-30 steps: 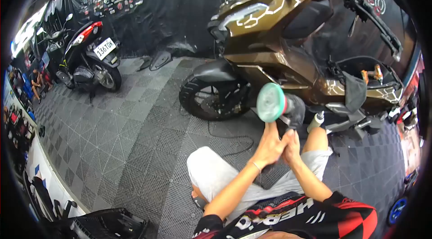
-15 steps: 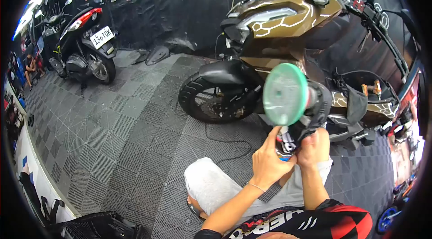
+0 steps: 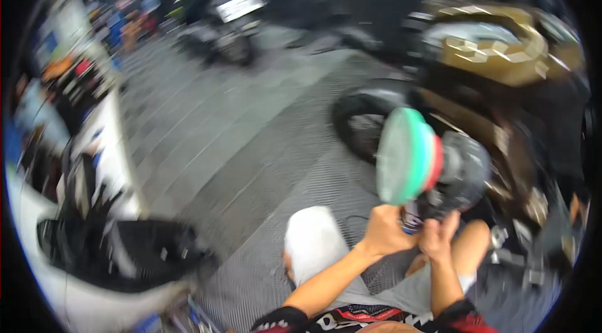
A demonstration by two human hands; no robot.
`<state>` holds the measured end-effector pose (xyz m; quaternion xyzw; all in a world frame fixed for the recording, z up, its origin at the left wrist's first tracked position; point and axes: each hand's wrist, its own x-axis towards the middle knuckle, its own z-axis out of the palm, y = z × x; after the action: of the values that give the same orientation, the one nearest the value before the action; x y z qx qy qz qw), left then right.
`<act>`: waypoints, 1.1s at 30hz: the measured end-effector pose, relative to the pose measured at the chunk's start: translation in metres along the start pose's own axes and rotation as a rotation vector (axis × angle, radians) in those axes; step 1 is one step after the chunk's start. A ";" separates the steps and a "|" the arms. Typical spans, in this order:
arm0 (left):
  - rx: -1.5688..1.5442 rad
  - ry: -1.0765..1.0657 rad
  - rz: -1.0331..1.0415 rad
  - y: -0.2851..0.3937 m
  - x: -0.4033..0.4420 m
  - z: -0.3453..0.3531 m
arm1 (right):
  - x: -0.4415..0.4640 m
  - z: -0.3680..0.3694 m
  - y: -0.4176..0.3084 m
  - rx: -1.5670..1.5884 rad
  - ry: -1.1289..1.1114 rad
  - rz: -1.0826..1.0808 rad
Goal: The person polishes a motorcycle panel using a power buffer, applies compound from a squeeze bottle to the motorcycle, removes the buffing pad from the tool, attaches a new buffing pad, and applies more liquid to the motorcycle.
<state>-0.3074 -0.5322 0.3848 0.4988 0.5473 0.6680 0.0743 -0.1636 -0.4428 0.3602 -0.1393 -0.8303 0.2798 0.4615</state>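
A polisher [image 3: 461,173] with a green pad [image 3: 401,157] is raised in front of my knees, its pad face turned to the left. My right hand [image 3: 439,239] is closed around the lower end of its dark body. Just left of it, my left hand [image 3: 389,231] is curled below the pad around a small object with a coloured surface [image 3: 411,217]. That object is mostly hidden by the fingers and blurred, so its kind does not show. Both hands are close together, above the lap.
A brown and black motorcycle [image 3: 495,51] stands at the right, its wheel [image 3: 360,120] behind the pad. Another scooter [image 3: 232,26] is parked farther back. Black parts [image 3: 125,251] lie on a white surface [image 3: 113,145] at the left. Grey tiles [image 3: 251,138] cover the floor.
The view has swung left and blurred, bringing more of the white surface into sight. The polisher's pad has turned more side-on. Both hands keep their hold.
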 end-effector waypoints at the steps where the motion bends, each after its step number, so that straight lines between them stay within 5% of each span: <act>1: 0.074 0.042 0.084 -0.007 -0.001 -0.001 | -0.007 0.006 0.013 -0.315 0.056 -0.091; 3: 0.134 -0.035 0.044 -0.002 -0.011 -0.012 | 0.006 0.030 0.008 0.475 0.343 0.313; 5: 0.052 -0.062 0.008 0.018 -0.004 -0.022 | 0.032 0.036 -0.001 1.007 0.285 0.407; 6: -0.033 -0.086 0.004 0.027 0.000 -0.027 | 0.040 0.017 0.001 1.090 -0.029 0.570; 7: -0.124 -0.117 0.003 0.033 0.009 -0.034 | 0.091 0.025 0.009 1.290 -0.577 -0.030; 8: -0.090 -0.103 -0.003 0.035 0.020 -0.038 | 0.111 0.025 -0.006 1.198 -0.613 -0.189; 10: -0.136 -0.268 0.294 0.041 0.048 -0.057 | 0.125 0.020 -0.040 0.972 -0.415 -0.151; 13: -0.142 -0.448 -0.057 0.060 0.088 -0.091 | 0.152 0.017 -0.054 0.882 -0.385 -0.185; 14: -0.026 -0.394 0.145 0.056 0.102 -0.094 | 0.157 0.017 -0.055 0.882 -0.393 -0.183; 16: 0.147 -0.264 0.170 0.045 0.100 -0.088 | 0.154 0.015 -0.050 0.873 -0.402 -0.004; 17: 0.251 -0.175 0.277 0.037 0.097 -0.074 | 0.151 0.029 -0.037 0.756 -0.280 -0.147; 19: 0.246 -0.028 -0.049 0.031 0.083 -0.050 | 0.121 0.067 0.006 0.558 -0.221 -0.050; 21: 0.351 -0.050 -0.348 -0.025 0.066 -0.059 | 0.108 0.078 0.018 0.840 -0.199 0.106; 22: 0.222 -0.192 -0.219 -0.124 0.034 -0.080 | 0.129 0.069 0.013 0.764 -0.090 -0.151; 23: 0.053 -0.195 -0.400 -0.105 0.043 -0.083 | 0.153 0.065 0.004 0.658 0.003 -0.427; 26: -0.738 0.118 -0.748 -0.030 0.075 -0.069 | 0.165 0.079 -0.004 0.713 -0.003 -0.317; 27: -0.421 -0.136 -0.631 -0.040 0.075 -0.087 | 0.171 0.082 -0.007 0.851 -0.025 -0.258; 29: 1.152 -0.789 -0.352 -0.011 0.110 -0.079 | 0.176 0.084 0.004 0.985 -0.031 -0.200; 30: 1.150 -0.802 -0.344 -0.034 0.108 -0.087 | 0.176 0.091 0.012 0.970 -0.038 -0.176; 32: 0.454 -0.397 -0.335 -0.075 0.104 -0.094 | 0.179 0.095 0.016 0.960 -0.012 -0.155; 33: 0.445 -0.396 -0.336 -0.075 0.107 -0.093 | 0.181 0.097 0.019 0.954 -0.017 -0.152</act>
<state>-0.4626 -0.4947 0.3960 0.5255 0.7292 0.4008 0.1774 -0.3433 -0.3717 0.4329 0.1511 -0.6210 0.5959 0.4862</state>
